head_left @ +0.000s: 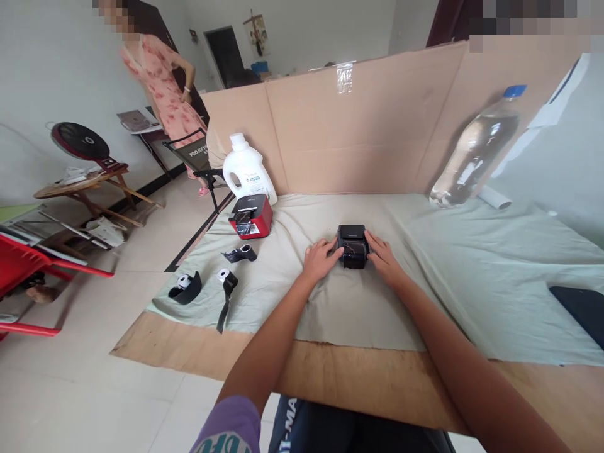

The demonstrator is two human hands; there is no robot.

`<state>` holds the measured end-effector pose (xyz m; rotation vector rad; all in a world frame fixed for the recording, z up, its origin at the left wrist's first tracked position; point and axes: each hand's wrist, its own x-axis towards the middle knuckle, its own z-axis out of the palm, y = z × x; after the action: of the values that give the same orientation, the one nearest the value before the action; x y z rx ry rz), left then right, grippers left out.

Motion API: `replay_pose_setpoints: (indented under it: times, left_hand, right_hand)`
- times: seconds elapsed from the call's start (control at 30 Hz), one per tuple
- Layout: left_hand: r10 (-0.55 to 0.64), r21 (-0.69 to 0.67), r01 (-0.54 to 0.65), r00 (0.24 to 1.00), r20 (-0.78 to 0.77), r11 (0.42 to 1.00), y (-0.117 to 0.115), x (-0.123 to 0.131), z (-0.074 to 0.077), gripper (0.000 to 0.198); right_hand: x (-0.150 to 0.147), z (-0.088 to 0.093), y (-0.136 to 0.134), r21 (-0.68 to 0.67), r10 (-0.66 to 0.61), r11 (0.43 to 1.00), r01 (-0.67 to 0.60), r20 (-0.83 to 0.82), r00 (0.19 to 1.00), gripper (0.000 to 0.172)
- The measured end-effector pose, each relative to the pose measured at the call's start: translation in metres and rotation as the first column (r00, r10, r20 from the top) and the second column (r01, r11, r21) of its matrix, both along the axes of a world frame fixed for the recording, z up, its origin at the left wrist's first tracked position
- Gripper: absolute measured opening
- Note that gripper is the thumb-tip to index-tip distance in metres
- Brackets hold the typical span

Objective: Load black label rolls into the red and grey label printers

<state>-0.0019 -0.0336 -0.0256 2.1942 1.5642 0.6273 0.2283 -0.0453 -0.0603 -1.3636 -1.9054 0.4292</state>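
A small black label printer (353, 246) sits on the cloth straight ahead, with a strip of shiny black material over its front. My left hand (323, 258) grips its left side, thumb near the front corner. On the opposite side, my right hand (380, 253) holds it with fingers laid along the edge. To the left stands a similar red and black printer (252, 217). In front of that lie a black roll (246, 253), a second roll (227, 277) with a trailing black strip, and a curved black cover (191, 290) with a white-cored roll in it.
A white detergent jug (248, 170) stands behind the red printer. Cardboard (349, 138) walls off the back. A large clear bottle (476, 154) leans at the right, and a dark phone-like object (580, 311) lies at the right edge. A person (163, 88) stands at the far left.
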Motion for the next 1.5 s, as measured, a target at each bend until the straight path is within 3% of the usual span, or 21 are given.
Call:
replay_pose_setpoints:
  times: [0.17, 0.33, 0.47, 0.67, 0.83, 0.93, 1.03, 1.2, 1.37, 1.5]
  left_hand:
    - [-0.001, -0.007, 0.001, 1.0, 0.004, 1.0, 0.003, -0.001, -0.001, 0.055]
    - [0.008, -0.031, -0.008, 1.0, 0.022, 1.0, 0.003, -0.001, -0.001, 0.057]
    - [-0.002, -0.02, 0.003, 0.999, 0.041, 1.0, 0.003, -0.002, -0.002, 0.057]
    - [0.0, -0.02, 0.001, 0.999, 0.038, 1.0, 0.003, -0.002, -0.003, 0.057]
    - [0.005, -0.027, -0.005, 1.0, 0.016, 1.0, 0.003, -0.002, -0.002, 0.056]
    - [0.007, -0.023, -0.006, 1.0, 0.008, 1.0, 0.002, -0.002, -0.001, 0.055]
    - [0.002, -0.013, -0.002, 1.0, 0.014, 1.0, 0.001, -0.002, 0.0, 0.054]
    - [0.009, -0.006, -0.009, 1.0, 0.021, 1.0, 0.002, -0.001, -0.002, 0.055]
    - [0.01, -0.003, -0.01, 1.0, 0.029, 1.0, 0.001, -0.001, -0.001, 0.056]
    - [0.007, -0.004, -0.007, 1.0, 0.019, 1.0, 0.0, -0.002, 0.0, 0.056]
  right_hand:
    - [-0.005, 0.011, 0.011, -0.025, 0.046, 0.999, -0.048, -0.083, 0.995, 0.063]
    - [0.006, 0.037, 0.025, -0.185, 0.107, 0.975, -0.125, -0.105, 0.989, 0.065]
    - [0.015, 0.052, 0.036, -0.258, 0.098, 0.959, -0.113, -0.071, 0.993, 0.068]
    - [0.029, 0.055, 0.047, -0.284, 0.165, 0.936, -0.207, -0.164, 0.973, 0.063]
    - [0.037, 0.055, 0.051, -0.313, 0.187, 0.921, -0.231, -0.165, 0.968, 0.069]
    - [0.036, 0.056, 0.055, -0.263, 0.14, 0.95, -0.166, -0.117, 0.983, 0.059]
    - [0.027, 0.058, 0.063, -0.184, -0.017, 0.983, 0.005, -0.066, 0.998, 0.047]
    - [0.005, 0.061, 0.086, -0.237, -0.312, 0.919, 0.314, 0.047, 0.949, 0.046]
    - [-0.001, 0.058, 0.091, -0.259, -0.323, 0.9, 0.351, 0.145, 0.935, 0.044]
    - [0.0, 0.061, 0.08, -0.16, -0.376, 0.9, 0.406, 0.188, 0.908, 0.047]
